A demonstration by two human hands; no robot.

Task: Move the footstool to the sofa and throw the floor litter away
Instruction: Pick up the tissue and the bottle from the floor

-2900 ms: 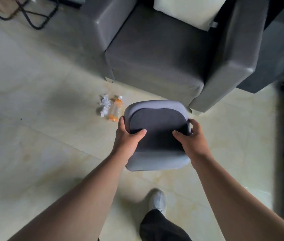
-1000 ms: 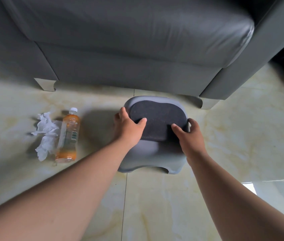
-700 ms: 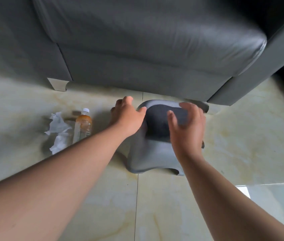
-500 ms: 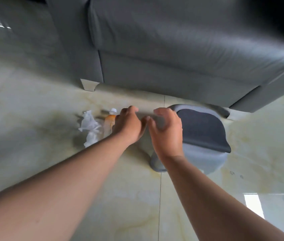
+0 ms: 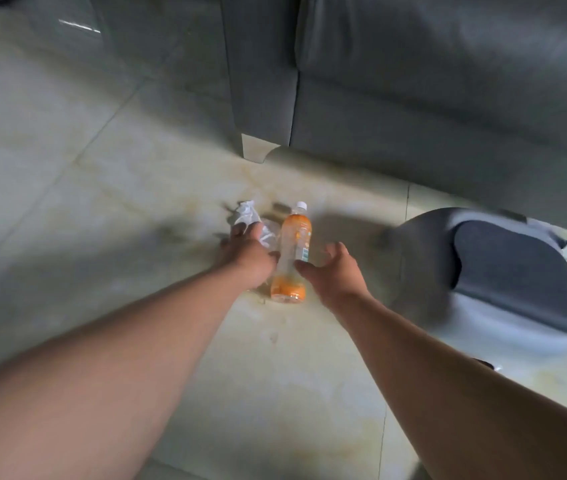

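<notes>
Both hands have left the footstool (image 5: 504, 271), which stands by the sofa (image 5: 431, 98); the left hand (image 5: 251, 251) and right hand (image 5: 335, 275), each grip released, flank one bottle (image 5: 292, 251) beside one crumpled tissue (image 5: 247, 214) on the floor (image 5: 67, 168). Bottle seems light, stiff, slippery: take its middle.
</notes>
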